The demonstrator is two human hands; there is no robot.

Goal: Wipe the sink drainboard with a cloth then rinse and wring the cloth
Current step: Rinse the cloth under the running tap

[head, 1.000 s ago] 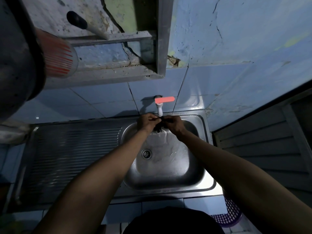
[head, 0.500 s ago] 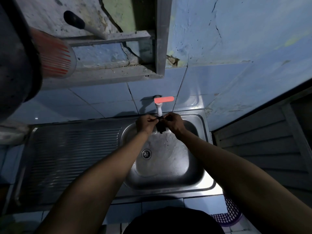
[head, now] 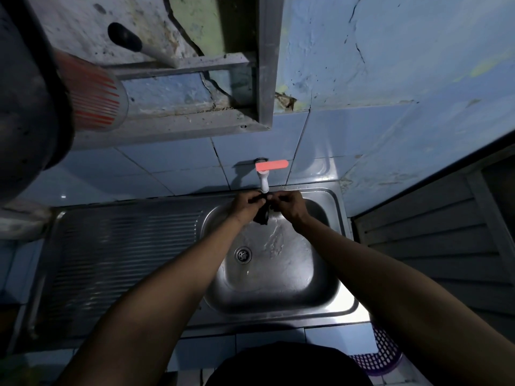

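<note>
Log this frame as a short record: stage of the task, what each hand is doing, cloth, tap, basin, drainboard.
stage: rinsing the cloth under the tap
left hand: grips the cloth's left side
right hand: grips the cloth's right side
cloth: dark, bunched between both hands, hanging just below the spout
tap: white, wall-mounted, red lever pointing right
basin: wet, water spread toward the drain
drainboard: ribbed, left of the basin, nothing on it
flow: stream itself hidden by hands
</note>
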